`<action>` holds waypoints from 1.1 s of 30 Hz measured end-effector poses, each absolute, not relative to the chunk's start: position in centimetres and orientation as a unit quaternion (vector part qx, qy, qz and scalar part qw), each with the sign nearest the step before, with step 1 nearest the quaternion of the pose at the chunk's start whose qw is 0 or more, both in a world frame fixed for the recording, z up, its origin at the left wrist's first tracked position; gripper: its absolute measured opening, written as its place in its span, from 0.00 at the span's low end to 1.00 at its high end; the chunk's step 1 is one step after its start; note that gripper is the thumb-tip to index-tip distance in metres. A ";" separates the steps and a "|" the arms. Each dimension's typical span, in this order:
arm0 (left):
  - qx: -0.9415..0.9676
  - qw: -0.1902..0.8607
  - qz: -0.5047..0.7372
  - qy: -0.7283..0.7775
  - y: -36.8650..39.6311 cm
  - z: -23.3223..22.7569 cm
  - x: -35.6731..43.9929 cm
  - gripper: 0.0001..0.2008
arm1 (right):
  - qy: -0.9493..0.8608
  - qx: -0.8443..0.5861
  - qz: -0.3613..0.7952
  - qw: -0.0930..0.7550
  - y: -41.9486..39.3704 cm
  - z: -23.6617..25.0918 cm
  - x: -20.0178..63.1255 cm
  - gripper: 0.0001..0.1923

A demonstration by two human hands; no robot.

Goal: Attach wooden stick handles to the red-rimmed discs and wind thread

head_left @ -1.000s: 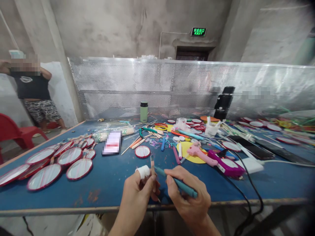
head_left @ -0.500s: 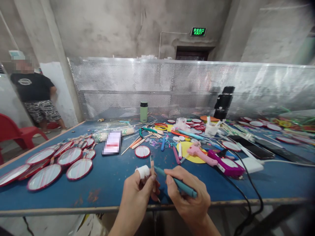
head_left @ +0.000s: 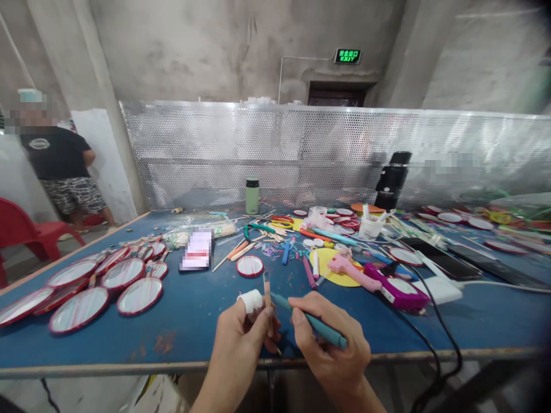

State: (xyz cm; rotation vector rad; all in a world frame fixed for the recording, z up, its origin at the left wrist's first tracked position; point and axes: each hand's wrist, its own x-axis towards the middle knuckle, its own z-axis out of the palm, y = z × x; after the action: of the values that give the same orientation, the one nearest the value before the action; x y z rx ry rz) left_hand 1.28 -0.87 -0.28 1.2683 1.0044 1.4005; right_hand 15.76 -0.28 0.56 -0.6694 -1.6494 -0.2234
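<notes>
Between the thumb and fingers of my left hand point(head_left: 241, 338) a flat wooden stick point(head_left: 267, 292) stands nearly upright, its top end coloured grey-blue. White tape point(head_left: 250, 300) wraps a finger of that hand. My right hand point(head_left: 333, 341) grips a teal marker pen point(head_left: 325, 330), its tip pointing left at the stick; whether the two touch I cannot tell. Beyond my hands lies a small round mirror point(head_left: 249, 266) with a red rim. A pink marker point(head_left: 309, 272) and a pink glue gun point(head_left: 350, 269) rest to the right, the gun partly over a yellow disc point(head_left: 331, 258).
Several red-rimmed mirrors point(head_left: 80, 310) overlap at the left, near a lit phone point(head_left: 197, 250). A green bottle point(head_left: 252, 196) and black flask point(head_left: 392, 180) stand at the back. Black cables point(head_left: 450, 338) hang over the front right edge. A person point(head_left: 60, 155) stands at far left.
My hands keep almost the same pose, with the stick and marker still held. The view has shifted very slightly, and the standing person at left has moved a little.
</notes>
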 end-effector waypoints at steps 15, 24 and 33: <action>0.530 0.473 0.570 0.413 -0.8 -0.4 1.3 0.14 | -0.724 -0.281 -0.082 0.625 -0.4 0.5 15.9 0.11; 0.526 0.478 0.570 0.411 -0.9 -0.3 1.3 0.15 | -0.713 -0.297 -0.110 0.626 -0.3 0.5 15.9 0.09; 0.529 0.476 0.571 0.408 -1.1 -0.1 1.2 0.14 | -0.729 -0.279 -0.089 0.618 -0.3 0.5 15.8 0.10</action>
State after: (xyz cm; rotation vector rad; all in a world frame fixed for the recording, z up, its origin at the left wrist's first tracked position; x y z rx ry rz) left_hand 1.21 -1.10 -0.05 1.2927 0.9973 1.3963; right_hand 15.78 -0.34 0.54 -0.6416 -1.6782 -0.2050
